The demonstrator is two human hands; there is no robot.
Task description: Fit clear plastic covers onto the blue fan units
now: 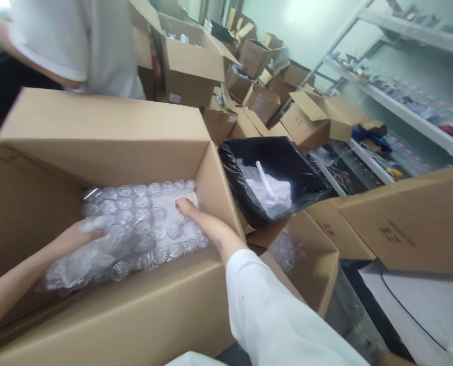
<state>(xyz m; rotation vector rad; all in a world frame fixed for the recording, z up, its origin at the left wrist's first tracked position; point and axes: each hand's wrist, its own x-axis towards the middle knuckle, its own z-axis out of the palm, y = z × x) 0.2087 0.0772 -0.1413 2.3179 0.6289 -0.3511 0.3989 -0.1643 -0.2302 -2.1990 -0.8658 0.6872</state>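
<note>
A large open cardboard box [150, 305] stands in front of me. Rows of clear round pieces with ribbed ends [125, 203] fill part of it, lying around a white flat surface [167, 207]. My left hand [82, 235] reaches in at the left, its fingers closed on a crumpled clear plastic bag [92, 254] that lies over some of the pieces. My right hand [186, 207] is at the box's right end, above the white surface. Its fingers are curled closed, and anything they hold is too small or hidden to make out.
Right of the box, a black-lined bin [275, 147] holds white wrapping. An open carton [318, 274] with clear plastic sits below it. Several cartons [195, 61] crowd the back. Metal shelving [401, 101] runs along the right. Another person [77, 46] stands at upper left.
</note>
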